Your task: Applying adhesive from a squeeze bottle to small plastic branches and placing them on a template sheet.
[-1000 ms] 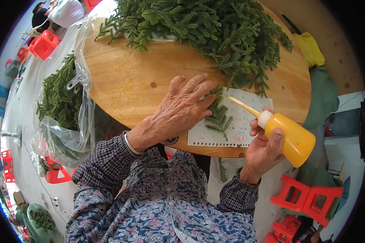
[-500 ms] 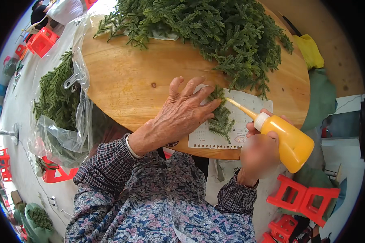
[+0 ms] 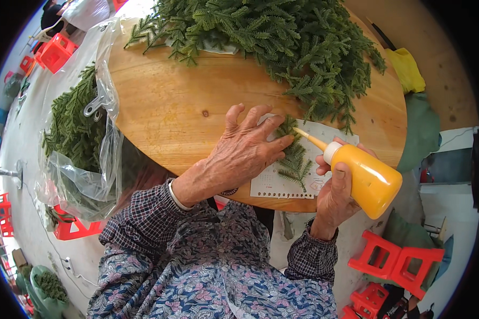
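My left hand (image 3: 246, 146) reaches over a small green fir sprig (image 3: 294, 165), with its thumb and forefinger at the sprig's edge and the other fingers spread. The sprig lies on a white printed sheet (image 3: 266, 183) with a punched edge, at the table's near side. In my right hand (image 3: 335, 194) is a squeeze bottle (image 3: 372, 178) full of orange-yellow liquid, tilted with its nozzle pointing up and left. The nozzle tip (image 3: 298, 130) meets the upper part of the sprig or hovers just over it; I cannot tell which.
A large heap of fir branches (image 3: 282, 42) covers the far side of the round wooden table (image 3: 170, 101). At the left hangs a clear plastic bag (image 3: 74, 183) with more greenery. Red stools (image 3: 378, 252) stand at the lower right, and a yellow cloth (image 3: 407, 69) lies far right.
The bottle has shifted slightly left and up, bringing its nozzle tip closer over the sprig. My left hand has moved only a little, to the right and down.
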The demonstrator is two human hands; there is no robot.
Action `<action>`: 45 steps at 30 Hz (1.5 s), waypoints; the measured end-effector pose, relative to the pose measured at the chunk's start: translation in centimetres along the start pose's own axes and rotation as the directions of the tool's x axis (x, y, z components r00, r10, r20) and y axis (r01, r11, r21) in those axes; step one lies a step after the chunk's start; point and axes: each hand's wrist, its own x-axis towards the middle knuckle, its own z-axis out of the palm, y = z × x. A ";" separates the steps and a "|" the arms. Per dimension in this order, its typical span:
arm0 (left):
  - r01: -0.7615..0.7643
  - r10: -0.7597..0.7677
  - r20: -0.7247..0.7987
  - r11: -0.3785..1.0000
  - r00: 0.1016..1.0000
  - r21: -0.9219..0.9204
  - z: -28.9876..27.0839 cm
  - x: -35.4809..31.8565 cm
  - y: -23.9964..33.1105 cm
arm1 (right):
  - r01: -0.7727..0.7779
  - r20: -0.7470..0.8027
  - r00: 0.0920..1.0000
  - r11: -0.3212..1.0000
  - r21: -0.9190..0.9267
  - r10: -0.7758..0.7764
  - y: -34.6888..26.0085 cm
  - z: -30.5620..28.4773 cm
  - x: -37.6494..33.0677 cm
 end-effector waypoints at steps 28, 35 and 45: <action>-0.013 0.012 -0.021 1.000 1.000 -0.019 -0.2 -0.5 0.1 | 0.034 -0.033 0.999 0.996 -0.088 -0.037 -0.4 -0.4 -1.1; -0.019 0.019 0.011 1.000 1.000 0.000 -0.6 -0.4 0.2 | 0.093 -0.003 0.995 0.965 -0.247 -0.097 -0.1 -1.6 -1.3; -0.016 0.016 0.023 1.000 1.000 -0.009 -0.5 -0.4 0.2 | 0.096 -0.001 0.995 0.950 -0.296 -0.101 -0.6 -1.8 -1.8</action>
